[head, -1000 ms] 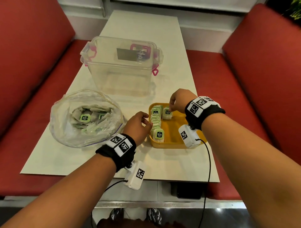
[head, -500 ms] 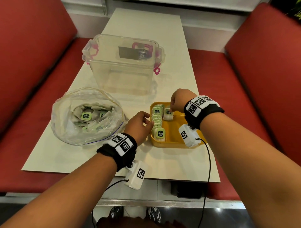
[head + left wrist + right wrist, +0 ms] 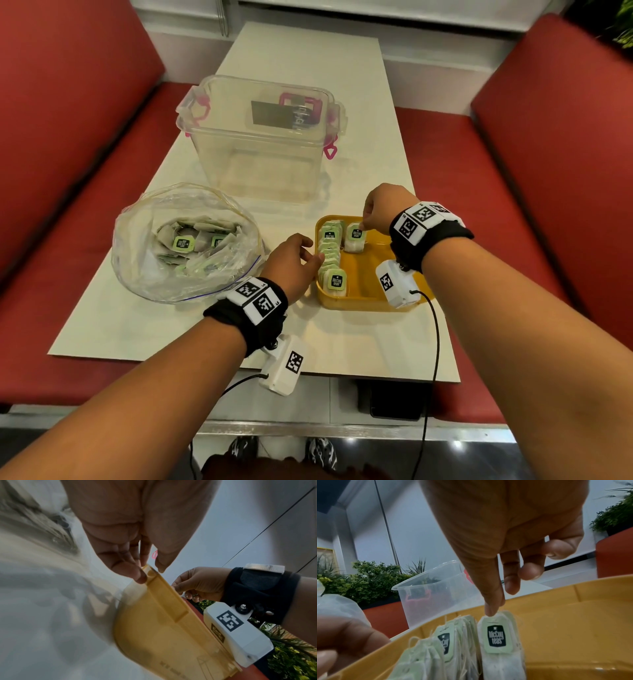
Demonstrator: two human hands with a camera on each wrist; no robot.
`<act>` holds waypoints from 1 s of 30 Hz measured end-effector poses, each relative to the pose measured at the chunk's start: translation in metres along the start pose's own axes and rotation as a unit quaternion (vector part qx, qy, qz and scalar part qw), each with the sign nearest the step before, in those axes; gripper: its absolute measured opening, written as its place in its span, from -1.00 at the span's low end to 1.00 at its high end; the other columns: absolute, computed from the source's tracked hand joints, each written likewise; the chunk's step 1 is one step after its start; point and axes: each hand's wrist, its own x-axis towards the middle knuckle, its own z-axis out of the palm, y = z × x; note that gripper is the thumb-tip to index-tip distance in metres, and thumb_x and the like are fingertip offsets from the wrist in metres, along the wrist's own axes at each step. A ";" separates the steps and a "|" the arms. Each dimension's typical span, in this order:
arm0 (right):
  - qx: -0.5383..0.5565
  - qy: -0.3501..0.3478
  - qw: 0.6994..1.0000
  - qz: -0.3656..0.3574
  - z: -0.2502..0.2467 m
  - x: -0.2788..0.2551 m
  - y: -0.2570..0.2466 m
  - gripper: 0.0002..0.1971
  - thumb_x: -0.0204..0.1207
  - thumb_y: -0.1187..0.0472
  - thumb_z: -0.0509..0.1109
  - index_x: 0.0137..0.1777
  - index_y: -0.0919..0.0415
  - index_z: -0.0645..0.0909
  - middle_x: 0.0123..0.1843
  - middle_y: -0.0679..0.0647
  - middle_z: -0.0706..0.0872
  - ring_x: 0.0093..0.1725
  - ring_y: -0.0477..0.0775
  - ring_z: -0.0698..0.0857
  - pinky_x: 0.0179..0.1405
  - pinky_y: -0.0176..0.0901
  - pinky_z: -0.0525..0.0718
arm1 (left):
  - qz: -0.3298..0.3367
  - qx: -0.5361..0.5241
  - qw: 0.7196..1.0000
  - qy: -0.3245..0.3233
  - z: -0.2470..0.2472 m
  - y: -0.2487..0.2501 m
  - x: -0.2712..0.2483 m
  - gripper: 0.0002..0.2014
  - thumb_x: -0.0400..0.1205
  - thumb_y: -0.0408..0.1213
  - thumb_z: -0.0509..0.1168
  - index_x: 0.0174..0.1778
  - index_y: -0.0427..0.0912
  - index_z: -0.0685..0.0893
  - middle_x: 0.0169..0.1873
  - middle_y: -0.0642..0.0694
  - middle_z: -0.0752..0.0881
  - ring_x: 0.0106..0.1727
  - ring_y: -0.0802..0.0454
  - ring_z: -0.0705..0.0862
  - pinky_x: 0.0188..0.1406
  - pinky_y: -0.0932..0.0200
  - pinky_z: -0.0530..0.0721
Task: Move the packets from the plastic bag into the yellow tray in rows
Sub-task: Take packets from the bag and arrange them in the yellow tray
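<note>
1. Presently, right hand: fingertips pinch the top of one packet, standing at the far end of the yellow tray to begin a second row.
2. Left hand: fingers and thumb curl onto the tray's left rim, bracing it on the counter.
3. First row: upright along the left wall.
4. Handling note: seat the packet upright and parallel; let go only once it stands.
5. Plastic bag: more packets inside.

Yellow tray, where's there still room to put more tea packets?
The yellow plastic tray has bare floor to the right of the lone white tea packet that the right hand pinches, and in front of it toward the near wall. The left side is crowded: a full row of packets stands there, and the left hand holds that rim.
</note>
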 end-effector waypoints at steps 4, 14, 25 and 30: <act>-0.006 0.006 1.000 -0.005 -0.001 -0.006 0.000 -0.75 0.40 0.04 0.58 -0.11 0.23 0.73 -0.10 0.14 0.78 -0.10 0.16 0.72 -0.24 -0.12 0.57 | 0.065 0.097 0.993 0.018 -0.007 0.013 -0.004 -0.62 0.66 -0.05 0.28 0.33 -0.14 0.51 0.02 -0.04 0.62 -0.07 0.05 0.60 -0.01 0.14 0.55; 0.081 0.085 0.985 -0.126 -0.023 -0.047 -0.057 -0.76 0.50 -0.04 0.45 -0.09 0.14 0.73 -0.20 0.00 0.68 -0.18 0.03 0.61 -0.23 -0.21 0.44 | 0.246 0.219 0.914 0.236 -0.107 0.049 -0.042 -0.72 0.61 0.03 0.23 0.05 -0.03 0.73 0.03 -0.09 0.59 0.09 -0.14 0.53 0.03 0.00 0.50; 0.134 0.048 0.908 -0.395 0.022 -0.089 -0.188 -0.82 0.61 0.18 0.30 0.01 0.21 0.73 -0.11 0.08 0.70 -0.13 0.08 0.62 -0.12 -0.10 0.52 | -0.066 0.341 0.921 0.174 -0.186 -0.039 -0.065 -0.77 0.50 0.15 0.41 0.04 0.27 0.76 0.55 0.02 0.34 0.49 -0.16 0.36 0.39 -0.15 0.38; 0.028 -0.012 0.950 -0.309 0.042 -0.074 -0.199 -0.72 0.62 0.32 0.19 0.27 0.23 0.60 0.13 0.23 0.71 0.14 0.26 0.65 -0.07 -0.13 0.44 | -0.054 0.243 0.958 0.144 -0.176 -0.047 -0.065 -0.47 0.53 -0.17 0.45 0.44 -0.03 0.53 0.27 -0.08 0.48 0.18 -0.12 0.63 0.17 0.02 0.60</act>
